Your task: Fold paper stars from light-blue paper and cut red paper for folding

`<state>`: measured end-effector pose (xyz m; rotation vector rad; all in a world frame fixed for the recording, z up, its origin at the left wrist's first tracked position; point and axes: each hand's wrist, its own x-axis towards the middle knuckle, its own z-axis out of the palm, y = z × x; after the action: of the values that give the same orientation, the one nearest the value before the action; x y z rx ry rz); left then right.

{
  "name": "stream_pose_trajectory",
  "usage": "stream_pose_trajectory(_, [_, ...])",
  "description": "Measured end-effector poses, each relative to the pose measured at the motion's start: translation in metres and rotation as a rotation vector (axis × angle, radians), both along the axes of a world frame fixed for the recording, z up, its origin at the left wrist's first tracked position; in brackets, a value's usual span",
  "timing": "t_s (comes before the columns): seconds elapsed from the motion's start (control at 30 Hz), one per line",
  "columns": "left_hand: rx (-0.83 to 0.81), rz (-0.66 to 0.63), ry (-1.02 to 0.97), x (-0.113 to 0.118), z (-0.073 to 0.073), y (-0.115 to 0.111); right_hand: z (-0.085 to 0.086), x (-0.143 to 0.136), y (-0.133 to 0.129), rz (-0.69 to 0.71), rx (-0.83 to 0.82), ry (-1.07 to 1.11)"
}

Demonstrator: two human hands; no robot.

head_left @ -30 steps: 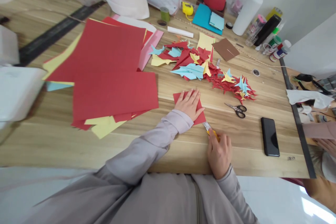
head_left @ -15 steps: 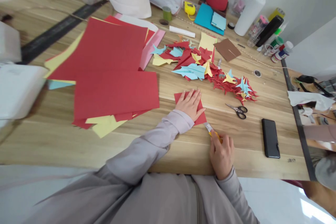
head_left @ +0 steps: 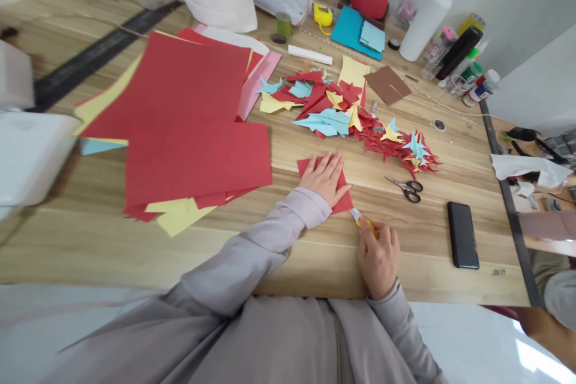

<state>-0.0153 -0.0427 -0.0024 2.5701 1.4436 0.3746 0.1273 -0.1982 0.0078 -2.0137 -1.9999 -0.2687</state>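
My left hand [head_left: 323, 179] lies flat with fingers stretched over a small piece of red paper [head_left: 342, 201], pressing it to the wooden table; much of the paper is hidden under it. In my right hand [head_left: 379, 258] is a yellow utility knife [head_left: 368, 227], its blade pointing toward the paper's lower right corner. Whether the blade touches the paper I cannot tell. Scissors [head_left: 407, 188] with black handles lie to the right of both hands. Beyond the left hand spreads a pile of folded paper pieces [head_left: 324, 122] in red, blue and yellow.
Large red sheets [head_left: 198, 159] are stacked on the left, over yellow and pink ones. A black phone [head_left: 463, 235] lies at the right. At the back are a yellow tape measure [head_left: 323, 14], a brown paper square [head_left: 387, 84], a white roll [head_left: 425, 25] and several bottles.
The whole view has shifted very slightly. Both hands, the red paper and the knife keep nearly the same places, with no clear movement between them.
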Motion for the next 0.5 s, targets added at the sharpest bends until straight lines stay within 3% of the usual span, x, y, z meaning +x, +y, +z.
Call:
stream_pose_trajectory(0.23, [0.008,-0.007,0.010,-0.0004,-0.0001,0.0001,0.0038,0.0051,0.0009,0.019,-0.015,0.013])
stream_pose_trajectory(0.5, [0.036,-0.108,-0.002,-0.0030,-0.0024,0.0025,0.0056,0.0097,-0.0042,0.064,-0.038,0.054])
